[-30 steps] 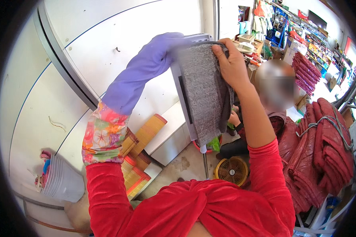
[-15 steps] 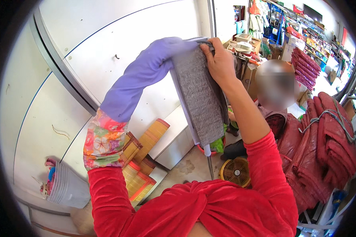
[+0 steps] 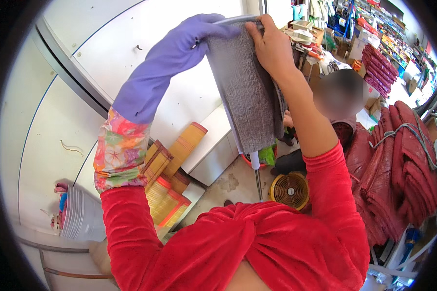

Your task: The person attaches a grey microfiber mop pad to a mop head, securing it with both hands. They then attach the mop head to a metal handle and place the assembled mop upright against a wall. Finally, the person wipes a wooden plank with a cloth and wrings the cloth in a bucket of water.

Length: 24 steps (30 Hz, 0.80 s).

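Raised in front of me is a flat mop (image 3: 243, 89) with a grey fabric pad over its white-edged head, its pad face turned toward me. The mop's pole (image 3: 258, 182) runs down from the head toward my chest. My left hand (image 3: 211, 34), in a purple rubber glove with a flowered cuff, grips the upper left corner of the head. Bare, my right hand (image 3: 272, 46) pinches the upper right corner, thumb on the pad's face. Behind the head, the far fingers of both hands are partly hidden.
Rolled bamboo mats (image 3: 184, 148) lie by a white box bench (image 3: 213, 150) at left. Stacked grey buckets (image 3: 82, 213) stand farther left. A person (image 3: 342, 123) crouches at right beside dark red quilted bundles (image 3: 393, 169). On the floor sits a yellow round basket (image 3: 290, 190).
Both hands and the mop head have risen slightly in view. The left glove has shifted a little up and left, and the pad's face shows broader.
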### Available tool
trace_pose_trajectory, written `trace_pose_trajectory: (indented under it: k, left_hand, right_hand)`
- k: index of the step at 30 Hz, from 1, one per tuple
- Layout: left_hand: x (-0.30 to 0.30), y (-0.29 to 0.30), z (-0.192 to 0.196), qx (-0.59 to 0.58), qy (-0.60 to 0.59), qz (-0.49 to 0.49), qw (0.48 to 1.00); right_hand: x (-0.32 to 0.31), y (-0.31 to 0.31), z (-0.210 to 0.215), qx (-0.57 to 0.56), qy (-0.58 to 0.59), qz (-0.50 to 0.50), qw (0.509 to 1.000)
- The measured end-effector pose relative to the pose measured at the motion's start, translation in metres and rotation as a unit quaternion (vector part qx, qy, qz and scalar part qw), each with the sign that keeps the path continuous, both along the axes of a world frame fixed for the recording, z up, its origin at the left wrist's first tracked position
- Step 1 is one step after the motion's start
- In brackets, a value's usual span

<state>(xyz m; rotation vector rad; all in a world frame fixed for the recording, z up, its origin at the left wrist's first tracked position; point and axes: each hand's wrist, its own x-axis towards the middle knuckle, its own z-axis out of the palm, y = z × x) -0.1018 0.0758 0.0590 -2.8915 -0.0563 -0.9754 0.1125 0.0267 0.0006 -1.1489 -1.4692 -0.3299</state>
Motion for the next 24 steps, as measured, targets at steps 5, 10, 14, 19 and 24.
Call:
trace_pose_trajectory:
  k: [5,10,14,19,24]
  left_hand:
    - [0.002,0.002,0.002,0.017,-0.009,0.004,1.000]
    - [0.005,0.002,0.000,0.030,-0.005,0.019,0.999]
    - [0.001,0.010,-0.006,0.006,-0.011,0.032,0.999]
    - [0.003,0.019,-0.006,-0.008,-0.005,0.014,1.000]
    - [0.007,0.026,-0.013,-0.062,-0.030,0.031,0.997]
  right_hand:
    - [0.003,0.002,-0.001,-0.005,0.038,0.019,0.999]
    - [0.024,-0.013,-0.040,-0.014,0.029,0.044,0.999]
    - [0.056,-0.037,-0.117,-0.252,0.024,0.136,0.958]
    - [0.061,-0.075,-0.196,-0.394,-0.041,0.253,0.883]
    - [0.062,-0.077,-0.244,-0.467,0.245,0.412,0.743]
